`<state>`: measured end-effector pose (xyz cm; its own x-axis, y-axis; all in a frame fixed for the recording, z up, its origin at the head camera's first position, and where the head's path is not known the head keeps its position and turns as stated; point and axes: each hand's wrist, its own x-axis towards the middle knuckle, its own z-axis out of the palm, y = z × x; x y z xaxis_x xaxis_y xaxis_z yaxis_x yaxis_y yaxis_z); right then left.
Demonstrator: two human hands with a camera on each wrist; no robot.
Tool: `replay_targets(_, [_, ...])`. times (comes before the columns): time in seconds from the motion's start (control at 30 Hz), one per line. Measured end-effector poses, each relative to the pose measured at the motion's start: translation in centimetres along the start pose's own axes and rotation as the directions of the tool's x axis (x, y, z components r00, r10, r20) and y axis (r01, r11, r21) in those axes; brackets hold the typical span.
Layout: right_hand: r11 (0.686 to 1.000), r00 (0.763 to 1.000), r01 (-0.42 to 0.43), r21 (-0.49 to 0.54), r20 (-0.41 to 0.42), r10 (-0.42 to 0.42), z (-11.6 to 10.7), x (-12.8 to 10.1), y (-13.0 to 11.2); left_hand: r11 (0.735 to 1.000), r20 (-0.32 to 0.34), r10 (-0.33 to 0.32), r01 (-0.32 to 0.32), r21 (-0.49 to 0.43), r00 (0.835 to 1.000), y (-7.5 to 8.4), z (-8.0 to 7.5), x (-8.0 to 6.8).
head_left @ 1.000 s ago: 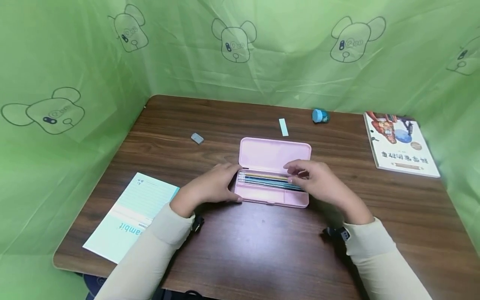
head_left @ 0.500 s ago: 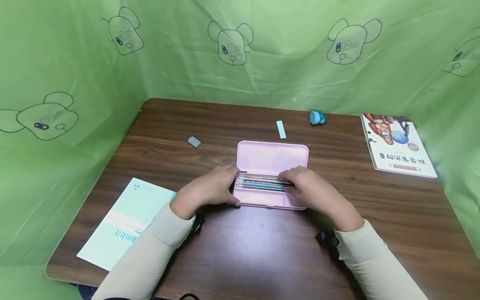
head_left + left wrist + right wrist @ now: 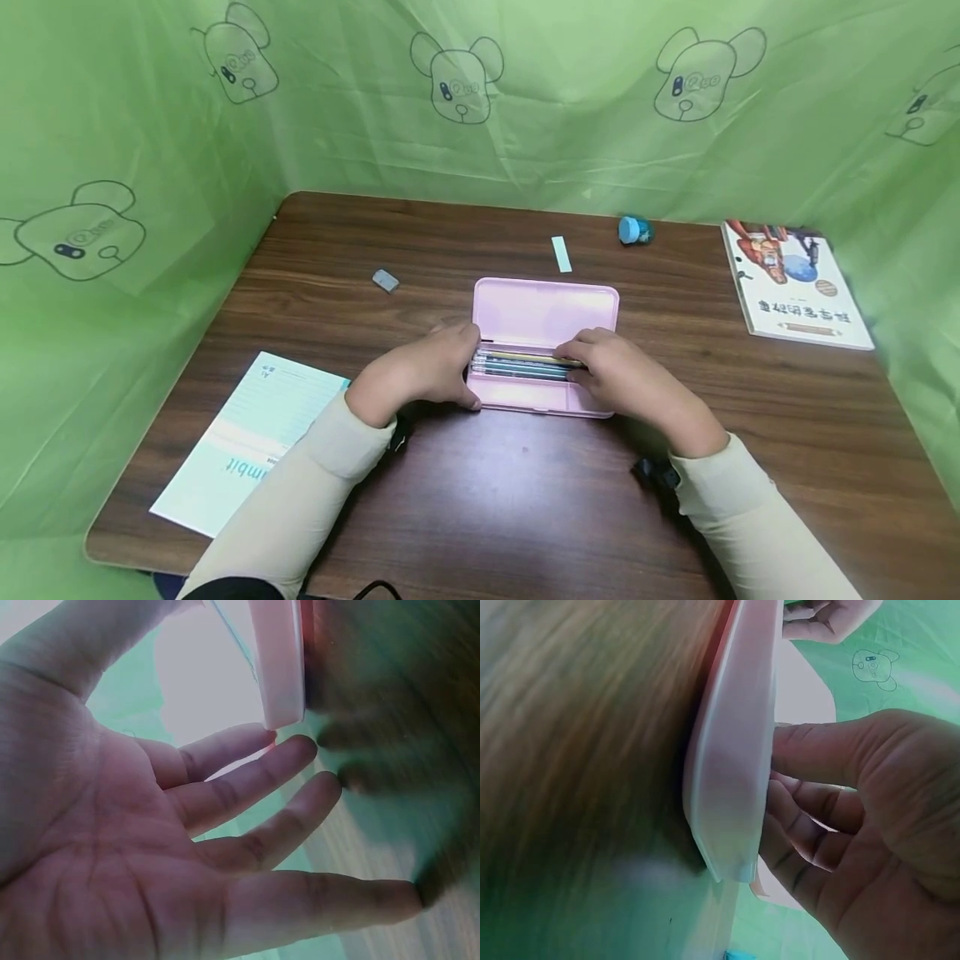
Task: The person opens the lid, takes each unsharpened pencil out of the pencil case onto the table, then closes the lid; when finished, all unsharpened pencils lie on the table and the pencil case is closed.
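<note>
pink case (image 3: 545, 346) at table (image 3: 480, 500) centre, lid open toward 12 o'clock, pencils (image 3: 525, 365) lying in the tray. left hand (image 3: 420, 375) at 9 o'clock of the case, fingers straight and relaxed against its end, clamping nothing. right hand (image 3: 626, 379) at 3 o'clock, fingers curled over the pencil tips, thumb on the rim. risks: uneven pushing could skid the case; a jerk could roll pencils out; lid could drop on fingers.
</note>
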<state>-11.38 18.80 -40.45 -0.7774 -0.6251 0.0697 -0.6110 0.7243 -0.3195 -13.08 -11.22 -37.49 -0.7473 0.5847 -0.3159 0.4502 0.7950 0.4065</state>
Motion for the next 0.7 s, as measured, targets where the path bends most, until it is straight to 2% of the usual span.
replay_targets(0.23, [1.0, 1.0, 0.004, 0.03, -0.004, -0.003, 0.1, 0.0, 0.2, 1.0, 0.004, 0.002, -0.002, 0.002, 1.0, 0.0, 0.0, 0.1])
replay_targets(0.37, [0.996, 1.0, -0.002, 0.093, -0.011, 0.003, -0.7, -0.2, 0.4, 1.0, 0.004, 0.003, -0.003, 0.0, 1.0, -0.1, 0.0, 0.0])
replay_targets(0.43, [0.991, 0.998, 0.012, 0.136, -0.059, -0.004, -1.5, -0.4, 0.8, 1.0, 0.005, 0.001, -0.001, -0.007, 1.0, -0.1, 0.0, 0.0])
replay_targets(0.5, [0.985, 0.989, 0.006, 0.172, -0.146, 0.019, -2.7, -0.9, 1.3, 1.0, 0.004, 0.0, 0.0, -0.014, 1.0, -0.1, 0.0, 0.0])
replay_targets(0.53, [0.982, 0.979, -0.015, 0.188, -0.196, 0.053, -3.4, -1.3, 1.7, 1.0, 0.002, 0.004, -0.004, -0.012, 1.0, -0.1, 0.1, 0.0])
replay_targets(0.6, [0.968, 0.944, -0.087, 0.235, -0.292, 0.156, -4.9, -2.1, 2.8, 1.0, -0.002, 0.009, -0.009, -0.011, 1.0, -0.1, 0.1, 0.1])
replay_targets(0.7, [0.916, 0.867, -0.258, 0.306, -0.344, 0.359, -6.6, -3.4, 5.0, 1.0, 0.005, 0.005, -0.004, -0.02, 1.0, -0.1, 0.1, 0.1])
